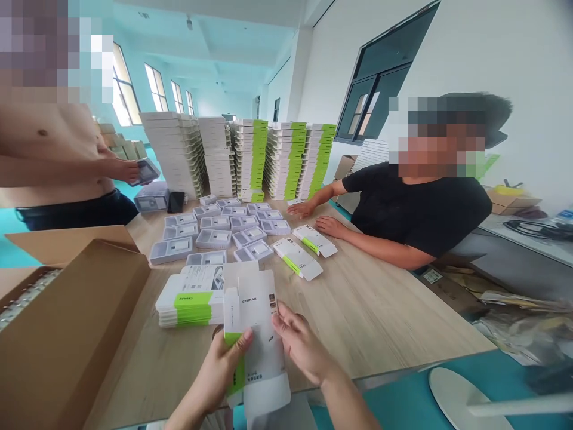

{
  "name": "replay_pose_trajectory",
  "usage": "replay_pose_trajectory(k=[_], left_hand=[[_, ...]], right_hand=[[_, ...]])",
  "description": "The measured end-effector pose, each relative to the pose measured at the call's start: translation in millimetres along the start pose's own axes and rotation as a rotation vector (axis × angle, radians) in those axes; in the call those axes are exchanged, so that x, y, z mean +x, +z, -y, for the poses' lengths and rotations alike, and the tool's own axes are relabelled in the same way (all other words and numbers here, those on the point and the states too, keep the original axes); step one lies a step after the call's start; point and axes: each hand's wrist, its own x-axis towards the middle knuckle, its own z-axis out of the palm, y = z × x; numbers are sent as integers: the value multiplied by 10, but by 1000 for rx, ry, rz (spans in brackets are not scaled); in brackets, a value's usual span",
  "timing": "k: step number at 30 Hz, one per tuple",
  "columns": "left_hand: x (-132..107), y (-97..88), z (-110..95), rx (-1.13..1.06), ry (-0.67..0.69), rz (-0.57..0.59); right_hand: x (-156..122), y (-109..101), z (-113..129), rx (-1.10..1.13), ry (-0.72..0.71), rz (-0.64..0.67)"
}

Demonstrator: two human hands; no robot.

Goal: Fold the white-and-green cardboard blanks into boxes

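Observation:
My left hand (221, 370) and my right hand (299, 346) hold an unfolded white cardboard box (256, 340) with green markings and the printed word CEUKAZ. It stands nearly upright above the table, its flaps open at the top. My left hand grips its lower left edge, and my right fingers press on its front. Just left of it lies a low stack of flat white-and-green boxes (190, 301) on the light wooden table (371, 316). Several grey-and-white plastic trays (213, 239) lie farther off.
A large open cardboard carton (67, 310) stands at the left edge. Across the table, a person in a black shirt rests both hands (316, 220) near two boxes. A shirtless person at left holds a dark device (147, 172). Tall box stacks (284, 161) line the table's far end.

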Motion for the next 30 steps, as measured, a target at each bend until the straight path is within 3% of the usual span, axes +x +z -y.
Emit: replay_pose_trajectory(k=[4,8,15,17,19,22,26,30], left_hand=[[27,104,89,219,155,-138],[1,194,125,247,210,-224],[-105,257,15,119,100,-38],[-114,255,33,161,138,-89],[-115,243,73,223,216,-221],[-134,213,124,238,300,-334],[-244,161,164,159,260,-147],[-387,102,258,93,168,19]], right_hand=[[-91,192,-424,39,2,-267],[-117,174,-499,-29,-30,-411],[-146,71,-399,-36,1,-332],[-150,80,-380,-44,0,-329],[-170,96,-362,-67,-10,-333],[-242,129,-350,-74,-71,-249],[-378,184,-388,24,-167,-259],[-485,194,-410,29,-171,-290]])
